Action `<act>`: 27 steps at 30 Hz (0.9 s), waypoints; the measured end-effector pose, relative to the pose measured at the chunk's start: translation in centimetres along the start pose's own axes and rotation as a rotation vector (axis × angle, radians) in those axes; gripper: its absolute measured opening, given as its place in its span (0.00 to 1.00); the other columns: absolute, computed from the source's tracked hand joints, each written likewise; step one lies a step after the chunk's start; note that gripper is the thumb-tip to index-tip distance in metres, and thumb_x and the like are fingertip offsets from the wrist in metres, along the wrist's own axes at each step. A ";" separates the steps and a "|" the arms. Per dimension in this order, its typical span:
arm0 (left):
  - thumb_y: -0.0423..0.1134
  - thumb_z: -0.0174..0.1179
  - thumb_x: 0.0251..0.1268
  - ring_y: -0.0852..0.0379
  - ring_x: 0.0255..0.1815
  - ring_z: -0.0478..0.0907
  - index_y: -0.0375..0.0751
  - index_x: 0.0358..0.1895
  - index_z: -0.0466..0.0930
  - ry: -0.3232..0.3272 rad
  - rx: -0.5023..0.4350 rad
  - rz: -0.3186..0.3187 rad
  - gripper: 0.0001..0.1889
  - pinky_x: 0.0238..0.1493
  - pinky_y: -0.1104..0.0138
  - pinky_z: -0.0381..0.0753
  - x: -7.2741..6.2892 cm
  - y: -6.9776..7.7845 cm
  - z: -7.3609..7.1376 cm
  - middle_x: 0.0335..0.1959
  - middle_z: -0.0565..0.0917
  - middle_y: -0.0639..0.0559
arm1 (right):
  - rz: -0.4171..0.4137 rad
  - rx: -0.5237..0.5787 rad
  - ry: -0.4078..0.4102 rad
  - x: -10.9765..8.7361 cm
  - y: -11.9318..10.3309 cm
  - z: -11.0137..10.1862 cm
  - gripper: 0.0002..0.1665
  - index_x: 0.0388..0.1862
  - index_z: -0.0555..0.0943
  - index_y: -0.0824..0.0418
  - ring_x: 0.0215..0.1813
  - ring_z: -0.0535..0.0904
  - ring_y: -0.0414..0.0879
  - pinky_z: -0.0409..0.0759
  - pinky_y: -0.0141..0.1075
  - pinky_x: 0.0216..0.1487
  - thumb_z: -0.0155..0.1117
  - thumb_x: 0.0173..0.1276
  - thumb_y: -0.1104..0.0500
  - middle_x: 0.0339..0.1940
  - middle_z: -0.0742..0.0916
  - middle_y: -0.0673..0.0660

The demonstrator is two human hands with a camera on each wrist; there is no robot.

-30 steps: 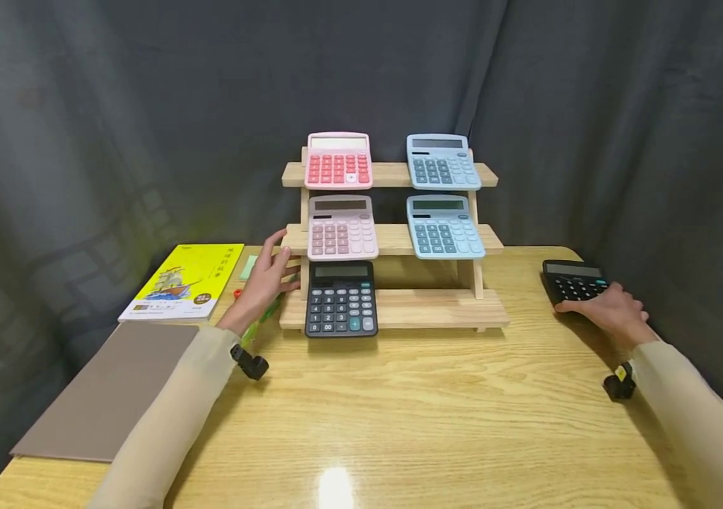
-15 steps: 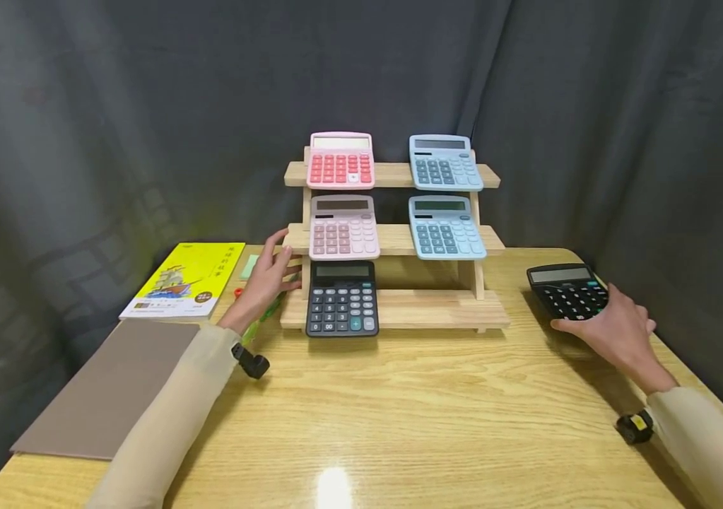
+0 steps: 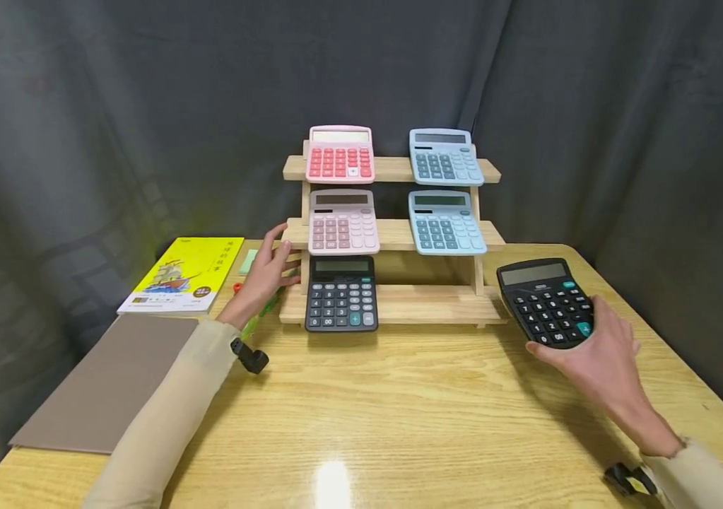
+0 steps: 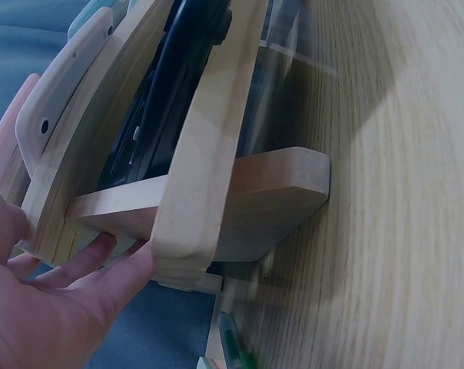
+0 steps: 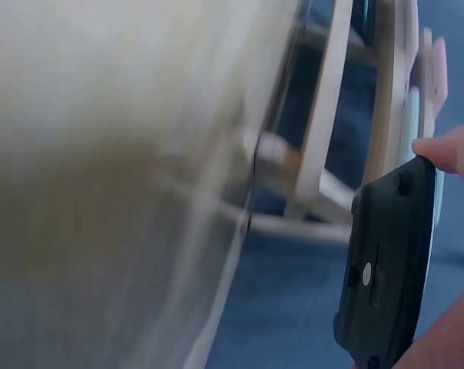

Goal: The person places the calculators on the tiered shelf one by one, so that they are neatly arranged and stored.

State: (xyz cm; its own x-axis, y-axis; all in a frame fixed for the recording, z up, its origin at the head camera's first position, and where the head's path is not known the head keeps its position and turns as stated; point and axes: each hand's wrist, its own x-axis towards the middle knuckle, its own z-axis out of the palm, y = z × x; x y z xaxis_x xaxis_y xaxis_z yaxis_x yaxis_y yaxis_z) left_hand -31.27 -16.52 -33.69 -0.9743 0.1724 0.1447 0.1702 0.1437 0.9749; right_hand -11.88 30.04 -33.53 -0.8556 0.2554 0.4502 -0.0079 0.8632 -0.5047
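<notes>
My right hand (image 3: 609, 360) grips a black calculator (image 3: 545, 300) by its lower right edge, tilted above the table to the right of the wooden rack (image 3: 437, 305). In the right wrist view the dark back of this calculator (image 5: 386, 261) shows, with the thumb at its edge. My left hand (image 3: 262, 279) rests against the rack's left end; in the left wrist view its fingers (image 4: 124, 280) touch the wood. Another black calculator (image 3: 342, 295) leans on the bottom tier. Two pinkish calculators, one pink (image 3: 340, 155) and one paler (image 3: 343, 223), and two blue calculators (image 3: 447, 223) stand on the upper tiers.
A yellow book (image 3: 189, 276) and a brown folder-like sheet (image 3: 107, 382) lie at the left of the table (image 3: 399, 410). Small green and red items (image 3: 237, 288) are partly hidden behind my left hand. A dark curtain (image 3: 208, 106) hangs behind.
My right hand has lifted the black calculator from the table's right side and brought it left and nearer, towards the rack. My left hand stays at the rack's end.
</notes>
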 end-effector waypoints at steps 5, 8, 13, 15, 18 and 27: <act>0.51 0.41 0.84 0.34 0.69 0.69 0.59 0.82 0.44 -0.003 0.002 0.001 0.30 0.59 0.45 0.78 0.1 0.1 0.1 0.74 0.63 0.33 | -0.004 0.030 -0.059 -1.5 -2.0 1.3 0.76 0.78 0.51 0.76 0.63 0.59 0.76 0.55 0.64 0.56 0.87 0.41 0.46 0.66 0.68 0.82; 0.50 0.40 0.85 0.34 0.69 0.69 0.59 0.82 0.43 -0.002 -0.005 0.000 0.30 0.59 0.45 0.78 0.1 0.1 0.1 0.75 0.63 0.33 | -0.019 0.043 -0.095 -1.7 -3.3 2.3 0.77 0.78 0.51 0.76 0.64 0.60 0.75 0.55 0.63 0.55 0.87 0.41 0.45 0.66 0.69 0.80; 0.50 0.39 0.85 0.33 0.69 0.69 0.59 0.82 0.43 0.000 -0.008 -0.006 0.29 0.59 0.45 0.78 -0.1 -0.1 0.1 0.75 0.62 0.33 | -0.052 0.057 -0.119 -1.4 -5.5 4.0 0.76 0.76 0.53 0.78 0.63 0.61 0.73 0.57 0.60 0.52 0.86 0.40 0.44 0.66 0.70 0.78; 0.50 0.39 0.85 0.33 0.69 0.68 0.59 0.82 0.43 -0.001 -0.006 -0.009 0.29 0.60 0.45 0.77 -0.1 -0.1 0.1 0.75 0.62 0.33 | -0.049 0.057 -0.130 -1.2 -6.1 4.8 0.74 0.75 0.54 0.78 0.63 0.62 0.73 0.57 0.60 0.53 0.86 0.41 0.44 0.66 0.71 0.77; 0.51 0.39 0.85 0.34 0.69 0.68 0.60 0.82 0.43 0.000 0.000 -0.014 0.29 0.60 0.45 0.77 -0.2 -0.3 0.2 0.75 0.62 0.34 | -0.029 0.055 -0.149 -0.7 -7.1 5.8 0.71 0.74 0.58 0.79 0.61 0.63 0.72 0.58 0.60 0.52 0.85 0.42 0.42 0.63 0.73 0.76; 0.50 0.40 0.85 0.34 0.69 0.69 0.59 0.82 0.43 -0.001 -0.011 -0.001 0.29 0.59 0.44 0.77 0.1 -0.2 0.2 0.75 0.61 0.33 | 0.011 -0.001 -0.135 0.6 -9.6 8.0 0.72 0.73 0.56 0.78 0.62 0.63 0.73 0.60 0.61 0.56 0.86 0.42 0.41 0.63 0.71 0.78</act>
State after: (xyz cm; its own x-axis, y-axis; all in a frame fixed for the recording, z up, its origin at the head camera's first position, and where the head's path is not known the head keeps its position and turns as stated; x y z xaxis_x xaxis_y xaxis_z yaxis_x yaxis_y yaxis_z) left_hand -31.33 -16.34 -33.87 -0.9743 0.1730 0.1441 0.1681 0.1335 0.9767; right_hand -16.46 18.44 -34.28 -0.9176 0.2042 0.3410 0.0027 0.8612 -0.5082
